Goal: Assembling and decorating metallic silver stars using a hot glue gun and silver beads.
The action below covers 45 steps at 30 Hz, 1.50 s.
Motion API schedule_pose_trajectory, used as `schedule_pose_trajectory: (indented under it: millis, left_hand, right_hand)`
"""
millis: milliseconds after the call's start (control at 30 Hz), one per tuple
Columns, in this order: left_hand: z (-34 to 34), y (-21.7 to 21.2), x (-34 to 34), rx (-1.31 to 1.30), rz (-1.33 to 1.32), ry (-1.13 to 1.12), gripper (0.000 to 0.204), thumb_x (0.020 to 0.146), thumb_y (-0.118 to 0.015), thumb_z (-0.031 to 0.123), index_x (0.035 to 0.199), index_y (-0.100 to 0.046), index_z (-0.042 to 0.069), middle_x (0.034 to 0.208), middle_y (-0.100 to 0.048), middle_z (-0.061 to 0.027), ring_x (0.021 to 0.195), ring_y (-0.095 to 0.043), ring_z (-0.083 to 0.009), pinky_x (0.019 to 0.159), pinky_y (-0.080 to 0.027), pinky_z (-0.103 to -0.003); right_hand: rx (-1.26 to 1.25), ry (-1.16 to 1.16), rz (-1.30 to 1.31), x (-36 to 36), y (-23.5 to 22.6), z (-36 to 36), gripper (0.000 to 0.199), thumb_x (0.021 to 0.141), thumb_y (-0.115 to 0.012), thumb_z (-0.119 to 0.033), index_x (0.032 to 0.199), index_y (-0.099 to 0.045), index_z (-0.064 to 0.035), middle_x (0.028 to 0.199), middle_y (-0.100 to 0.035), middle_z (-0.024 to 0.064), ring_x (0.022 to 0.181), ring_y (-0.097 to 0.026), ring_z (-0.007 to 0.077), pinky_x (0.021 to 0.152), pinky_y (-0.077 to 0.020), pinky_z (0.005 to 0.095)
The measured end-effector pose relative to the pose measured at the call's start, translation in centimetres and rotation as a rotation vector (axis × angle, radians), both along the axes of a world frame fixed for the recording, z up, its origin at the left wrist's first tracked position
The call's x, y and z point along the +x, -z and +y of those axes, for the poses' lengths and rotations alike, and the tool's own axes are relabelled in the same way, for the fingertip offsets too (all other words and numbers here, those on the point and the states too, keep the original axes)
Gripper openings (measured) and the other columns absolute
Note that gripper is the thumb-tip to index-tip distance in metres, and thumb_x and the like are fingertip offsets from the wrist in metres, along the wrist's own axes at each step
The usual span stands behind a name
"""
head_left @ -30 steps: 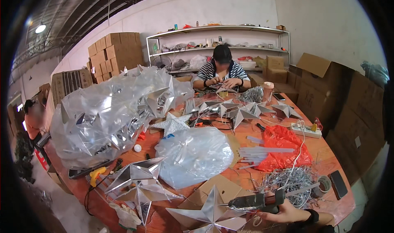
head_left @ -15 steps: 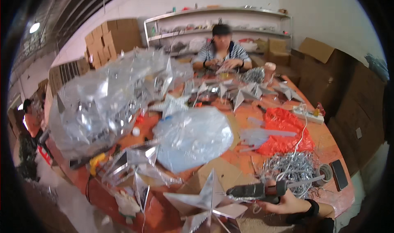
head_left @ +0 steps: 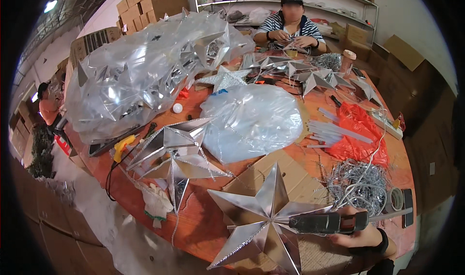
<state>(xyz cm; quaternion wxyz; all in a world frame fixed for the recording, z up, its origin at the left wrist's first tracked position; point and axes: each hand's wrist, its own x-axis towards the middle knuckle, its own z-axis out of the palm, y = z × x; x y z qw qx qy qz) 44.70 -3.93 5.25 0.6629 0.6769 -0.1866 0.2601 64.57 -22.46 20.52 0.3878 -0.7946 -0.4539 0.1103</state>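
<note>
Silver five-pointed star (head_left: 265,211), lying on brown cardboard (head_left: 310,188) at the near side of the table (head_left: 203,226); glittering trim (head_left: 237,253) lines its lower-left ridge. The right hand (head_left: 359,237) grips a black glue gun (head_left: 315,223), front end near the star's centre, contact uncertain; a translucent glue stick (head_left: 393,215) projects rearward. The left hand's state cannot be told.

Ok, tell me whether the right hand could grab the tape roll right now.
Probably not: the tape roll lies close by, but the right hand is gripping the black glue gun.
</note>
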Motion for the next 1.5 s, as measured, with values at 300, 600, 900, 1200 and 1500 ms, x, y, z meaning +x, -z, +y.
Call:
schedule_pose_trajectory:
  millis: [300,600,900,1200,1500]
  left_hand:
    - [0.0,0.2,0.3,0.031,-0.034,-0.043,0.034,0.094,-0.038,0.018,0.078,-0.060,-0.004,0.072,-0.057,-0.0168,0.056,-0.054,-0.0298,0.049,-0.039,-0.036]
    - [-0.2,-0.1,0.2,0.123,-0.009,-0.118,0.028,0.088,-0.043,0.015,0.078,-0.062,-0.002,0.074,-0.058,-0.0169,0.059,-0.056,-0.0303,0.051,-0.041,-0.035]
    - [-0.2,0.0,0.5,0.086,-0.001,-0.086,0.027,0.086,-0.043,0.015,0.078,-0.062,-0.001,0.073,-0.058,-0.0167,0.055,-0.056,-0.0291,0.048,-0.041,-0.035]
    - [-0.3,-0.6,0.9,0.074,-0.054,-0.067,0.027,0.088,-0.043,0.013,0.076,-0.059,-0.005,0.074,-0.061,-0.0197,0.054,-0.056,-0.0275,0.047,-0.042,-0.033]
    - [-0.4,-1.7,1.6,0.049,-0.057,-0.083,0.023,0.088,-0.043,0.009,0.075,-0.058,-0.003,0.076,-0.063,-0.0192,0.053,-0.055,-0.0261,0.047,-0.041,-0.032]
  right_hand:
    - [0.035,0.001,-0.026,0.2,-0.1,0.7,0.043,0.070,-0.079,-0.014,0.101,-0.060,0.0084,0.082,-0.066,0.0105,0.071,-0.064,0.0135,0.063,-0.0495,0.0240]
    - [0.001,0.025,0.026,0.1,0.1,0.7,0.047,0.070,-0.079,-0.010,0.106,-0.055,0.0088,0.079,-0.067,0.0080,0.073,-0.062,0.0090,0.063,-0.0486,0.0228]
    - [0.006,0.032,0.072,0.1,0.1,0.7,0.039,0.072,-0.078,-0.014,0.099,-0.059,0.0062,0.083,-0.065,0.0099,0.071,-0.064,0.0153,0.060,-0.0492,0.0258]
    - [-0.004,0.071,0.192,-1.0,-2.3,-1.9,0.026,0.072,-0.079,-0.016,0.087,-0.065,0.0005,0.083,-0.063,0.0114,0.061,-0.064,0.0219,0.052,-0.0475,0.0296]
    - [-0.012,0.123,0.279,-3.0,0.1,-3.4,0.044,0.065,-0.082,-0.024,0.090,-0.059,0.0027,0.068,-0.061,0.0077,0.060,-0.063,0.0209,0.056,-0.0479,0.0294]
